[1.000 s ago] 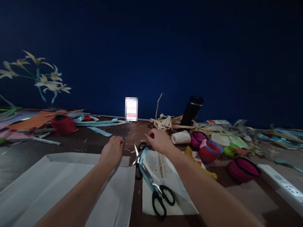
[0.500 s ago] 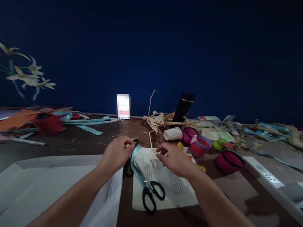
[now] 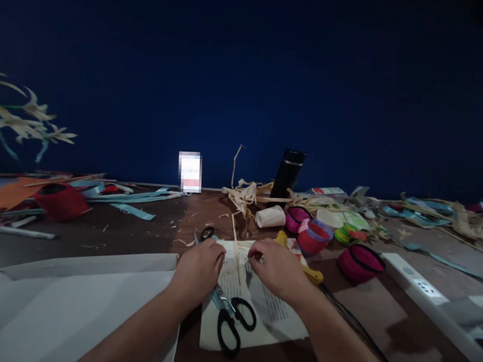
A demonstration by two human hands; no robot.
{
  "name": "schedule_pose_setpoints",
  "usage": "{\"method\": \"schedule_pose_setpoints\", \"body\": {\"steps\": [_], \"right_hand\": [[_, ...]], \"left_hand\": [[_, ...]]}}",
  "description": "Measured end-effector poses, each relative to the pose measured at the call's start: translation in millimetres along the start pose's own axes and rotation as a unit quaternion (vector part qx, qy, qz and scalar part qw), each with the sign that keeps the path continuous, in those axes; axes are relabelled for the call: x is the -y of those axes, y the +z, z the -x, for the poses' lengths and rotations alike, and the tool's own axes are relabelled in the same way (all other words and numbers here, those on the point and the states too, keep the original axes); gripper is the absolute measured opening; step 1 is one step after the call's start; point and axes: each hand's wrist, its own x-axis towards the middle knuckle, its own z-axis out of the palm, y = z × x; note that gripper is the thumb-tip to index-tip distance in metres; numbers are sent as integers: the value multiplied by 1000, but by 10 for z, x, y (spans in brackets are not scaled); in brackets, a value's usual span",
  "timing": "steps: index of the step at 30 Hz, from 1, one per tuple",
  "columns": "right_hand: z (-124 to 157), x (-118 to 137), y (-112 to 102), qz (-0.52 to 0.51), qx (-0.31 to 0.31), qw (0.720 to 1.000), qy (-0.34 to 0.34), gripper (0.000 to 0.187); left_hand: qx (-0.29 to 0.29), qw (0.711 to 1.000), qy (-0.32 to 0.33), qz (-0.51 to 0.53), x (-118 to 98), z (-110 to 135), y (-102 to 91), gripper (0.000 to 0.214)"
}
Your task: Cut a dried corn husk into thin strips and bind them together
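The left hand (image 3: 197, 272) has drawn nearer, over the scissors (image 3: 228, 307).
They lie around seven o'clock on the printed sheet (image 3: 276, 330); left hand at ten, right hand (image 3: 280, 269) at one, both curled, grip impossible to tell; a pale strip (image 3: 237, 260) lies between them at eleven.

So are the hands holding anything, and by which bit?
I can't tell: the left hand and right hand curl near the paper, hiding whether anything is pinched.
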Motion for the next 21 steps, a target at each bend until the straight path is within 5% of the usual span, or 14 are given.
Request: {"method": "schedule_pose_setpoints", "body": {"steps": [13, 21], "right_hand": [[59, 282, 154, 102, 53, 991, -73, 22], [-23, 155, 185, -67, 14, 995, -77, 12]], "left_hand": [[-29, 999, 9, -36, 19, 17, -57, 21], [-32, 999, -19, 11, 59, -15, -132, 18]]}}
